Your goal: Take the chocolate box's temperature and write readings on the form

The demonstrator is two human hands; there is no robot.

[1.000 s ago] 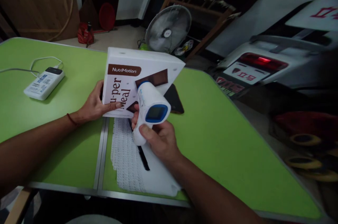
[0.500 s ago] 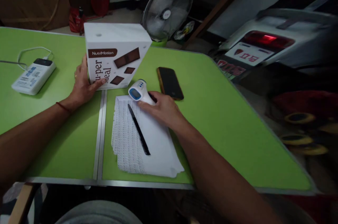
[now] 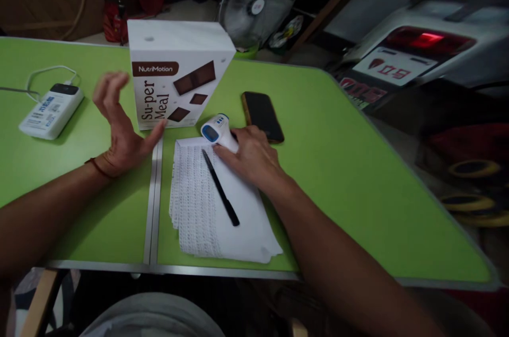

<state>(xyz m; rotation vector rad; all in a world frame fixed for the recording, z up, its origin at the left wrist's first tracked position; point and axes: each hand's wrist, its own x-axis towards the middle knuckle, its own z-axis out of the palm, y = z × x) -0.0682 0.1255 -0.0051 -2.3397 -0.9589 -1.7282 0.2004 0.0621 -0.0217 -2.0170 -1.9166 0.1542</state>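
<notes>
Left hand [image 3: 122,138]: spread wide by the box [image 3: 153,74], frame left!
Right hand [image 3: 256,157]: gripping the thermometer [image 3: 222,126], centre!
Pen [image 3: 221,188]: on paper [image 3: 250,231].

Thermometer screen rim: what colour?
Blue, against the white body of the thermometer; the head view shows it best.

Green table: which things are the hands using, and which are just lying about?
With the hands:
thermometer, in the right hand
white box, beside the open left hand

Just lying about:
phone
pen
papers
white device with cable
</notes>
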